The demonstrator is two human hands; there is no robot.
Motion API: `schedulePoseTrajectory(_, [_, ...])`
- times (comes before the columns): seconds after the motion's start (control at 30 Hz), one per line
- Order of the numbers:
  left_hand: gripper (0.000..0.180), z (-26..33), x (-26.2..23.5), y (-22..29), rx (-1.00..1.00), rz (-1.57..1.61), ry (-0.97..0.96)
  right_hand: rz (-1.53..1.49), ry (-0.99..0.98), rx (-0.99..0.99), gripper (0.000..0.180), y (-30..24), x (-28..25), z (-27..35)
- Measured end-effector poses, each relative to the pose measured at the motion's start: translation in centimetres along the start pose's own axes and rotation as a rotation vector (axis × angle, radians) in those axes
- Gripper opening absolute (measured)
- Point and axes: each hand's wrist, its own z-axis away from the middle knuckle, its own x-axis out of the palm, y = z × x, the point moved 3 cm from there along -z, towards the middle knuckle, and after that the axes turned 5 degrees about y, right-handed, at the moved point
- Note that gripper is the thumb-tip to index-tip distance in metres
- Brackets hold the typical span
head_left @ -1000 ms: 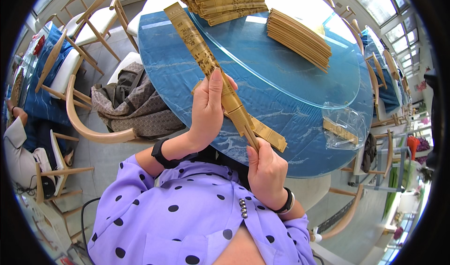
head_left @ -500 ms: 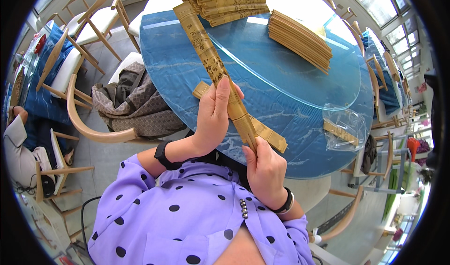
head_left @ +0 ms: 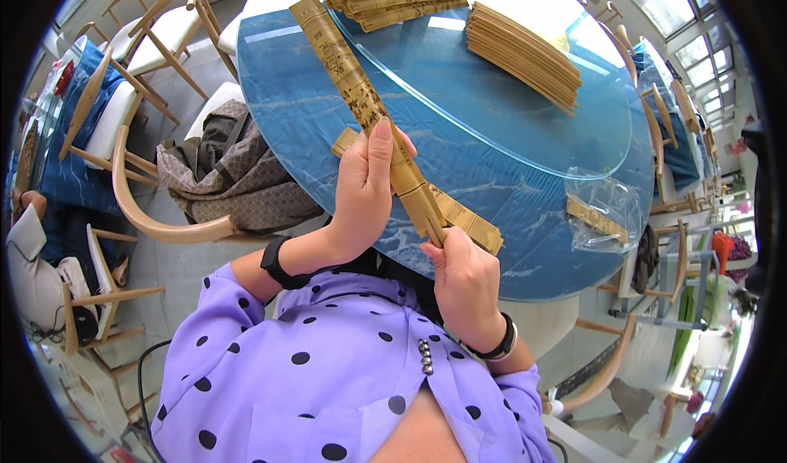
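Note:
A long, narrow gold paper sleeve [head_left: 340, 61] with dark printing slants over the table's near side. My left hand [head_left: 363, 184] is wrapped round its middle, thumb lying along the top. At the sleeve's lower end, my right hand [head_left: 467, 287] is closed in a pinch; its fingers partly hide that end. Beneath the sleeve, another gold strip [head_left: 469, 222] lies crosswise on the blue-covered table [head_left: 287, 94], its middle hidden by my left hand and the held sleeve.
On the round glass turntable [head_left: 508, 147] sit a pile of gold sleeves [head_left: 402, 0] and a neat stack of tan strips [head_left: 525, 57]. A clear plastic bag [head_left: 602, 217] with a gold packet lies right. Left stands a wooden chair [head_left: 176, 232] with a patterned grey-brown cloth item [head_left: 238, 168].
The view has shifted slightly, and both hands with the sleeve appear a little further left. My grip looks the same on both ends.

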Motion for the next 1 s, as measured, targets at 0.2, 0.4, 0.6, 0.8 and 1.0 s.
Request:
schedulePoseTrajectory(0.2, [0.050, -0.6, -0.2, -0.1, -0.017, -0.037, -0.041, -0.022, -0.002, -0.040, 0.027, 0.1, -0.8, -0.7])
schedulePoseTrajectory(0.4, [0.050, -0.8, -0.2, -0.5, -0.021, -0.068, -0.085, 0.019, 0.201, -0.191, 0.026, 0.1, -1.7, -1.1])
schedulePoseTrajectory(0.6, [0.048, -0.4, 0.1, -0.3, -0.079, -0.072, -0.137, 0.070, 0.303, -0.289, 0.025, -0.1, -1.9, -1.1])
schedulePoseTrajectory(0.8, [0.049, -0.2, 0.6, -0.6, 0.035, -0.141, -0.123, 0.090, 0.262, -0.297, 0.023, 0.0, -1.3, -1.2])
schedulePoseTrajectory(1.0, [0.048, -1.1, 0.4, -1.0, 0.064, -0.254, -0.200, 0.054, 0.246, -0.331, 0.024, 0.4, -0.9, -1.2])
